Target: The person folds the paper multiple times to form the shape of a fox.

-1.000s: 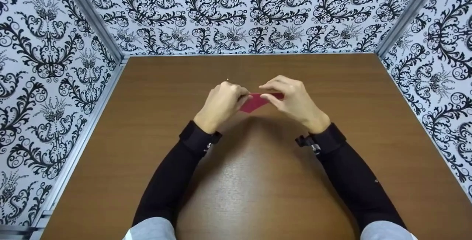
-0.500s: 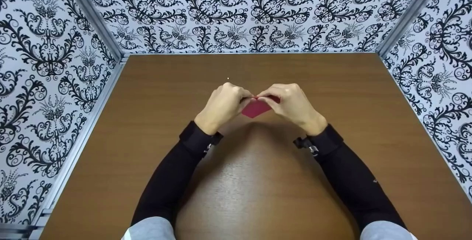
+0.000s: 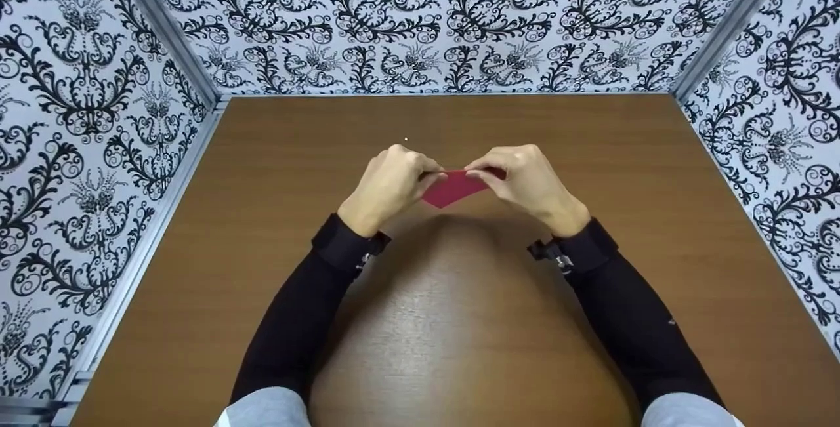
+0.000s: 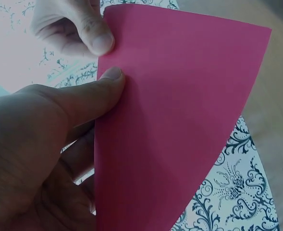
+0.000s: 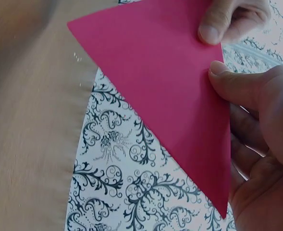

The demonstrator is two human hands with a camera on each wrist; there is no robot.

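Note:
A red sheet of paper, folded to a triangle, hangs between both hands above the table. My left hand pinches its upper edge, thumb on the near face. A short way along the same edge, my right hand pinches it too. In the left wrist view the paper spreads out flat with a straight edge under the thumbs. The right wrist view shows the paper tapering to a point at the bottom. Fingers behind the sheet are partly hidden.
The brown wooden table lies beneath the hands. Patterned black-and-white walls with metal frame posts enclose it at the back and sides. A tiny light speck shows beyond the left hand.
The right hand came in to pinch the paper close to the left hand, then slid back right along the edge. Now the two hands are farther apart, the paper still between them.

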